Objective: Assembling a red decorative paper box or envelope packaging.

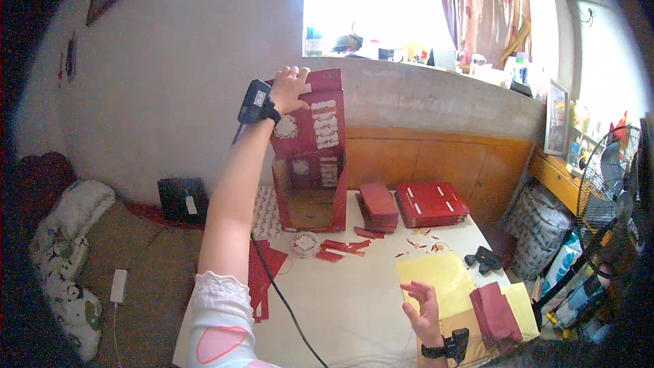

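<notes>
A tall red printed cardboard box (338, 191) stands on the white table, its brown inside showing and its lid flap (300, 129) raised. My left hand (291, 88) is stretched far forward, with its fingers curled over the flap's upper edge. My right hand (424, 310) hovers at the near right with fingers apart and nothing in it. Beneath and beyond it lies a yellow sheet (439, 276). Beside that hand, dark red folded pieces (496, 313) rest on more yellow paper. Both wrists wear black strapped devices.
Stacked red cards (378, 204) and a pile of flat red pieces (432, 203) sit at the table's back. Red strips (340, 249), a roll of printed tape (305, 244) and a black cable (283, 293) lie nearer. A black fan (616, 204) stands at the right.
</notes>
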Demonstrator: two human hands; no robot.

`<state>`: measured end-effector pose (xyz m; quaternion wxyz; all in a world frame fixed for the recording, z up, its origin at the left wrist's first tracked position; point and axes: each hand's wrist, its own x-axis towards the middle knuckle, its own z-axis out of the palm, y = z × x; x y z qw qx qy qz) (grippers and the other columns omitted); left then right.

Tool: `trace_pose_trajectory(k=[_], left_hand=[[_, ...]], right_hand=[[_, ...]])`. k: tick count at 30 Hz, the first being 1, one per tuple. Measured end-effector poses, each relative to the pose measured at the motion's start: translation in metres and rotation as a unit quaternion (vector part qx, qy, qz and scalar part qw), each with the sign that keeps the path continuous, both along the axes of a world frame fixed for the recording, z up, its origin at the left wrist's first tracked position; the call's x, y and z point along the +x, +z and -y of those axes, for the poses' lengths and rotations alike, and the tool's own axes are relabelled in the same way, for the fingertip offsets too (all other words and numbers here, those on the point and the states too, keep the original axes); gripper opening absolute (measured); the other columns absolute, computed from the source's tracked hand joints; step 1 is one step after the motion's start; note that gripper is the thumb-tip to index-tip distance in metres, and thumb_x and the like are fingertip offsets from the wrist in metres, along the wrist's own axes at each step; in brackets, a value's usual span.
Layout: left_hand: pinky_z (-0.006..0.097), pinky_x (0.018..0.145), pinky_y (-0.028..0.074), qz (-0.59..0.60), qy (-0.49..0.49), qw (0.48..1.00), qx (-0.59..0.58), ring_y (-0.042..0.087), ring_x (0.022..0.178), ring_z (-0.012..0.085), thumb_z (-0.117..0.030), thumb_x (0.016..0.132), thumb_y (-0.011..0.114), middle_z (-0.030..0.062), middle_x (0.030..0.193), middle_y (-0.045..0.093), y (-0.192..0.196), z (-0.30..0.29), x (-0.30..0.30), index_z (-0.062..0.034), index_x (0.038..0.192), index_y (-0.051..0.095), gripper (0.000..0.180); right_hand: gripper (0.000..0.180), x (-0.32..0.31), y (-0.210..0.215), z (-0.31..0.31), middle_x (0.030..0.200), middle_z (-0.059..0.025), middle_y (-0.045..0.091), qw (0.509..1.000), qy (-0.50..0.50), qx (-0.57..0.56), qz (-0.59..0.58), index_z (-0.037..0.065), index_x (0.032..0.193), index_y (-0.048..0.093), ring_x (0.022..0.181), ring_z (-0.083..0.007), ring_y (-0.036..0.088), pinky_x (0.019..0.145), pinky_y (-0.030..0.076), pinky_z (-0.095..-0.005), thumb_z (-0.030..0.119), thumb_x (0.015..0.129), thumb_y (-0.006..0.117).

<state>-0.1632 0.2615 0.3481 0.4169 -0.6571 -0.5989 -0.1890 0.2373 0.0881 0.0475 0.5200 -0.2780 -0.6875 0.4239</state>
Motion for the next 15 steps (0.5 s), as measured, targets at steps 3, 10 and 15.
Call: trace_pose_trajectory(k=[3,10,15], left_hand=[[0.044,0.092,0.036,-0.009,-0.010,1.000,0.003,0.044,0.107,0.0359,-0.032,0.053,0.079,0.0189,0.109,0.047,0.000,0.001,-0.006,-0.0031,0.120,0.033,0.086],[0.044,0.092,0.036,0.010,0.015,0.999,-0.027,0.045,0.105,0.0365,-0.033,0.055,0.079,0.0204,0.109,0.047,-0.001,0.001,-0.011,-0.0014,0.122,0.032,0.088],[0.045,0.091,0.036,0.065,0.069,0.994,-0.051,0.045,0.106,0.0364,-0.037,0.056,0.078,0.0208,0.110,0.047,-0.009,0.004,-0.018,-0.0004,0.124,0.031,0.090]], right_hand=[[0.049,0.001,0.000,0.000,0.114,-0.0147,0.051,1.000,0.007,-0.008,-0.002,0.003,0.117,0.036,0.111,-0.0236,0.047,0.096,0.032,-0.0367,-0.002,0.074,0.059],[0.049,0.001,-0.003,-0.001,0.115,-0.0137,0.051,1.000,0.005,-0.012,0.005,0.004,0.117,0.035,0.112,-0.0233,0.046,0.095,0.033,-0.0367,-0.002,0.074,0.059],[0.047,-0.002,-0.011,-0.006,0.115,-0.0124,0.052,1.000,-0.003,-0.010,0.012,0.004,0.117,0.036,0.110,-0.0219,0.047,0.094,0.034,-0.0365,0.003,0.076,0.060]])
